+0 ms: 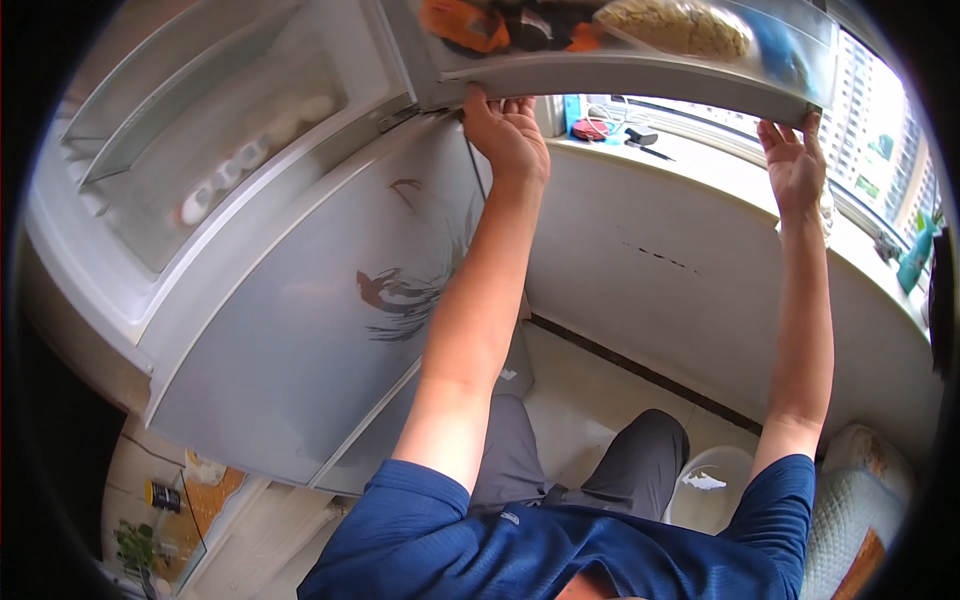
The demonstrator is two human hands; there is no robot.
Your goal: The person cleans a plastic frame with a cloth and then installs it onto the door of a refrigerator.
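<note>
An opened refrigerator door [620, 82] spans the top of the view, and its clear bin [560, 50] carries orange, dark and blue packages and a bag of yellowish food [675, 27]. My left hand [510, 138] is raised to the door's bottom edge near the hinge side, fingers curled against it. At the far bottom corner, my right hand [793, 165] touches the same door from below with bent fingers. Some fingertips are hidden by the door's edge. To the left, the refrigerator's inside [150, 230] shows glass shelves and several white rounded things.
Under the opened compartment is a closed grey lower door [300, 310] with a plant pattern. A windowsill [700, 170] on the right bears cables, small items and a teal vase [915, 262]. A white bucket [712, 490] and a quilted silvery cover [850, 520] stand by my right side.
</note>
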